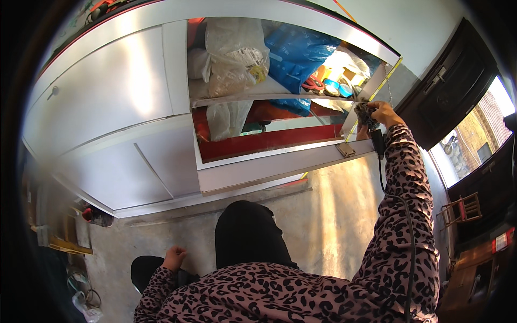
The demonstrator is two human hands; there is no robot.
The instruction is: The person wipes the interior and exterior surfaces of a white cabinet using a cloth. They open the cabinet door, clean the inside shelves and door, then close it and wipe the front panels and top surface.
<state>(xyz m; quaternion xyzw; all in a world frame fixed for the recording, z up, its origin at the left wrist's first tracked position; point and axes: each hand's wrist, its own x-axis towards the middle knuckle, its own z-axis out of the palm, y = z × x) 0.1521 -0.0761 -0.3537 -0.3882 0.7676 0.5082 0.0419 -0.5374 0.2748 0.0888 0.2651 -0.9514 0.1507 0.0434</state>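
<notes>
My right hand [383, 114] pinches a crumpled grey-brown cloth [366, 115] at the right end of a white cabinet, beside the end of its shelf [278, 97]. The cabinet's lower door panel [282, 165] hangs folded out, with a metal latch [345, 149] near its right end. A black device with a cable [378, 144] lies along my right wrist. My left hand [174, 258] rests near my knee at the lower left, its fingers curled, with nothing seen in them. On the shelf are clear plastic bags [238, 52], a blue plastic bag [297, 52] and rolls of tape [338, 87].
Closed white cabinet doors [105, 76] stand at the left. A dark door [448, 80] is at the right, with a wooden chair [462, 208] below it. A shoe [99, 217] and a yellow-edged wooden piece [69, 245] are near the left wall.
</notes>
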